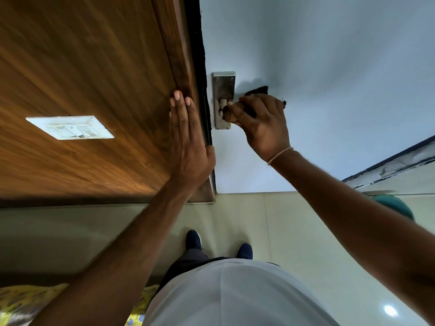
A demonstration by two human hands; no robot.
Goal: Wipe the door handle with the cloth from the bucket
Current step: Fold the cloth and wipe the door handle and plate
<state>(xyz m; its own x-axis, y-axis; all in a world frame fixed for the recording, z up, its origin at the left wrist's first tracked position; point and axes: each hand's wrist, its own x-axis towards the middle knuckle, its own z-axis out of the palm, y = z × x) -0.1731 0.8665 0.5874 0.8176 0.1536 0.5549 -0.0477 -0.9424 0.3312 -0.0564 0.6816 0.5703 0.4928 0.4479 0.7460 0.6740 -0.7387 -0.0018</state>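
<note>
Your right hand (261,123) is closed around the dark brown, crumpled cloth (257,90), pressing it against the lever of the brushed-steel door handle (222,105), which sits on its tall rectangular backplate at the left edge of the pale grey-white door (329,67); the cloth is bunched in your palm, with one frayed corner poking out above the knuckles and the rest hidden by the hand. Expect the cloth to be soft and limp, probably damp since it came from a bucket, so it will mould round the lever but slip unless your fingers (231,107) keep it pinched; hold it as a wad, thumb under and fingertips over, so the fabric wraps the bar rather than trailing. The handle itself looks rigid, smooth metal, likely slick when wet; grip lightly enough that the lever does not turn under you, and work along the neck where it meets the plate, which shows pale smears.

Your right wrist is bent back, with the forearm reaching up and inward from the right; your left hand (188,137) lies flat and empty, fingers straight and together, on the dark wooden door frame (183,55) just beside the handle, thumb hooked round the door's edge, which should steady the door as you rub.
</note>
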